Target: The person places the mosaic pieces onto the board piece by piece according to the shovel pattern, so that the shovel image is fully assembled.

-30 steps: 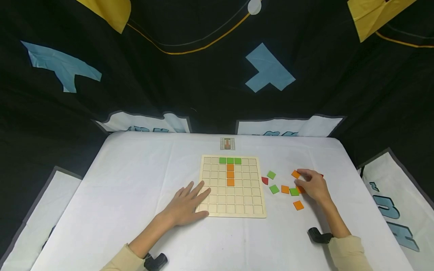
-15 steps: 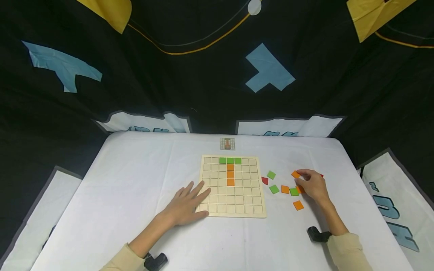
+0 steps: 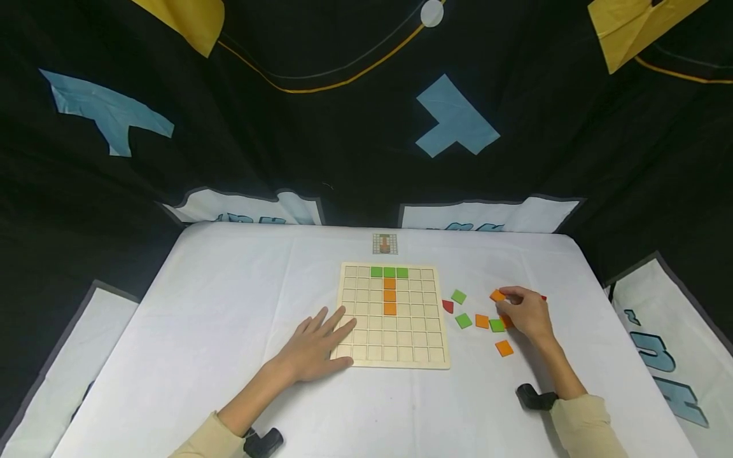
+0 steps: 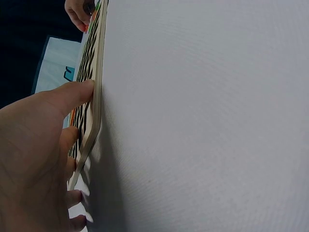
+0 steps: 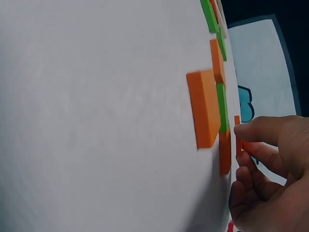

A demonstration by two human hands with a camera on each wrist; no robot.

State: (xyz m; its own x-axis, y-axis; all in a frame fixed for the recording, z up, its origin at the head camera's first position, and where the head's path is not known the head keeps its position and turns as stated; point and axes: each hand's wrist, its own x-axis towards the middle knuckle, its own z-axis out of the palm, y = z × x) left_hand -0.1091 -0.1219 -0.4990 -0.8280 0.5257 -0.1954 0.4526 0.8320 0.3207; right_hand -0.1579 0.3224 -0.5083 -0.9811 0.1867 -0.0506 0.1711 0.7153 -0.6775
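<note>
My left hand [image 3: 309, 350] lies with fingers spread over the lower left corner of a wooden grid board [image 3: 403, 356]. In the left wrist view its thumb [image 4: 79, 94] touches the board's edge. On the board, green square tiles form a short row [image 3: 389, 272] at the top, with a column of orange tiles [image 3: 389, 295] below its middle. My right hand [image 3: 529, 316] pinches an orange square tile [image 3: 496, 295] between thumb and fingers; in the right wrist view this orange tile [image 5: 237, 121] stands on edge to the camera. Another orange tile [image 3: 506, 321] is partly hidden beneath the right hand.
Loose tiles lie right of the board, among them a green tile [image 3: 463, 320], an orange tile [image 3: 504, 348] and a red rounded piece [image 3: 448, 306]. A small pattern card [image 3: 385, 243] lies behind the board. A black curtain [image 3: 343, 146] hangs beyond the white table [image 3: 229, 286].
The orange tile at my right fingertips has shifted slightly to the left, with the right hand moving a little the same way. The left hand and the board stay put.
</note>
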